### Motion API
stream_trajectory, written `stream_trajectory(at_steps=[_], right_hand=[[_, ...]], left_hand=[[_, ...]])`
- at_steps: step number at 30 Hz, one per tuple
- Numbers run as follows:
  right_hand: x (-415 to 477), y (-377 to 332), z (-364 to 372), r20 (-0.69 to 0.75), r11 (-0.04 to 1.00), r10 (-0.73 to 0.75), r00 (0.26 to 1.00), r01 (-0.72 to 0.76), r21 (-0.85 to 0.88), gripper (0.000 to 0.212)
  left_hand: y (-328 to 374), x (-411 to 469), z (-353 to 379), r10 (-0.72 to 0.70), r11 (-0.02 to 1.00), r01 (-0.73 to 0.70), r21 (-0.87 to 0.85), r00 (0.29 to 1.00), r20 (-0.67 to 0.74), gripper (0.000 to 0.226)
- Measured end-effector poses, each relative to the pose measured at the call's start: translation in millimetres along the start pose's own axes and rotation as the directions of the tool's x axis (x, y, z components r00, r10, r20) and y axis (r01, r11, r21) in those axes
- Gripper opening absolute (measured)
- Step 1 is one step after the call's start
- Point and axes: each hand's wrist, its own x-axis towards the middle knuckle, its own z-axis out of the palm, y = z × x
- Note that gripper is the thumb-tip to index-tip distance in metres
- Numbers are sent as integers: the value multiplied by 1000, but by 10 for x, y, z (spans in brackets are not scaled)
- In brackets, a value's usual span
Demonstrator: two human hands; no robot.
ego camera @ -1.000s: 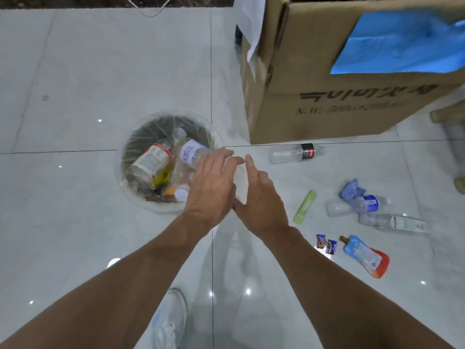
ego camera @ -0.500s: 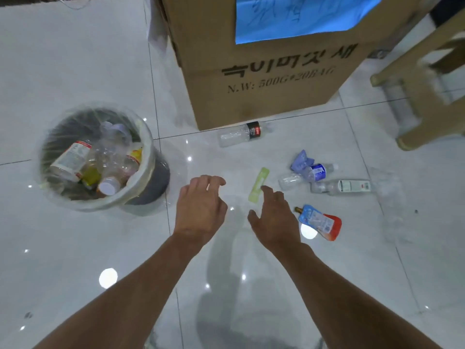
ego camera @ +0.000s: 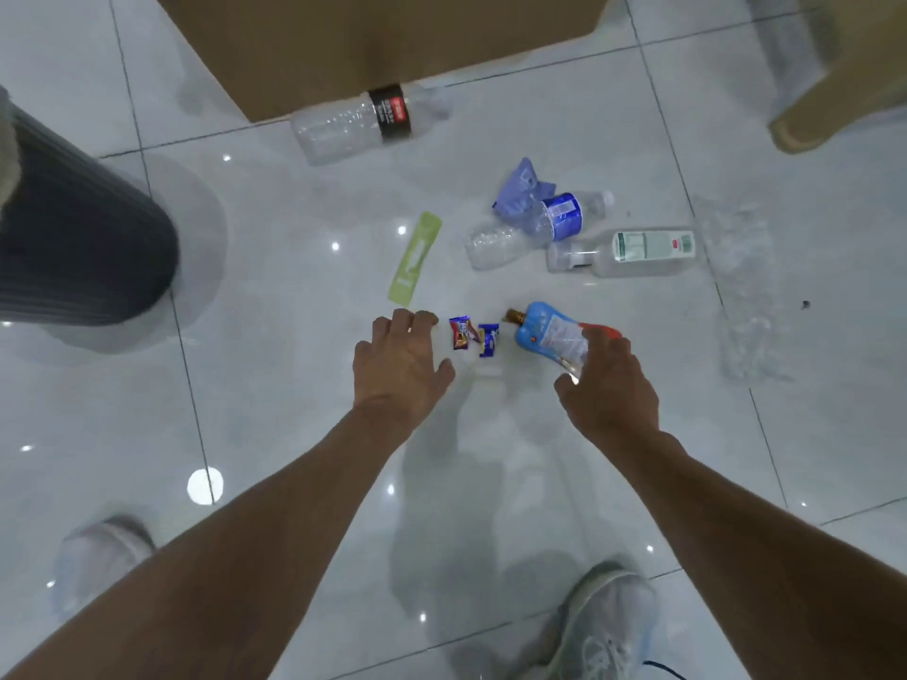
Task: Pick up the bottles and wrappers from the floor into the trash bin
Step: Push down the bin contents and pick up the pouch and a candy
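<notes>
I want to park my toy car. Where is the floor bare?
Bare tiles lie between the trash bin and the green wrapper, and from the bin down to the left shoe. It is crowded around the candy wrappers, blue pouch and bottles.

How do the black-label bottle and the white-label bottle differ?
The black-label bottle wears a narrow dark band; the white-label bottle a wide white-and-green label. The black-label bottle lies alone by the cardboard box; the white-label bottle beside a blue-label bottle. Both clear, on their sides.

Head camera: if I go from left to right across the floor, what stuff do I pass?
bin → green wrapper → red candy → blue candy → pouch → wooden leg
</notes>
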Motion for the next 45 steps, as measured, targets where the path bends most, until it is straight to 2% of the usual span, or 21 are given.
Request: stream_trajectory(at_steps=[3, 8, 12, 14, 17, 21, 23, 31, 37, 40, 42, 45], right_hand=[[229, 180, 255, -8, 996, -52, 999, 51, -71, 63], [589, 424, 541, -52, 973, -153, 987, 142, -182, 67], [787, 544, 648, -103, 959, -193, 976, 166, -232, 76], [833, 582, 671, -88, 952, -194, 977, 165, -258, 80], [856, 591, 691, -68, 935, -223, 972, 194, -297, 79], [824, 416, 769, -56, 927, -269, 962, 243, -285, 81], [824, 298, 820, -51, 936, -248, 968, 225, -270, 83], [928, 236, 850, -11, 977, -35, 999, 32, -209, 89], [906, 295, 928, -39, 939, 13, 999, -26, -343, 65], [832, 324, 926, 12, 971, 125, 992, -120, -206, 68], [745, 352, 927, 63, 974, 186, 981, -176, -140, 60], [587, 310, 907, 135, 967, 247, 960, -252, 25, 61]], left_hand=[[112, 205, 420, -22, 999, 20, 38, 999, 42, 57], [302, 540, 868, -92, 996, 92, 4, 996, 10, 76], [395, 672, 1051, -92, 990, 91, 107, 996, 5, 86], [390, 673, 1089, -61, 991, 62, 119, 998, -13, 82], [349, 669, 1062, -13, 999, 14, 49, 1000, -14, 70], [225, 658, 1026, 53, 998, -52, -31, 998, 23, 34], [174, 648, 1020, 65, 994, -61, -91, 997, 39, 22], [-94, 587, 978, -49, 967, 51, -251, 999, 14, 13], [-211, 526, 999, -78, 930, 65, -363, 997, -21, 17], [-243, 485, 1012, -146, 898, 133, -419, 989, 1, 16], [-269, 443, 992, -190, 871, 187, -454, 981, 40, 18], [-311, 351, 882, -192, 872, 190, -451, 981, 43, 18]])
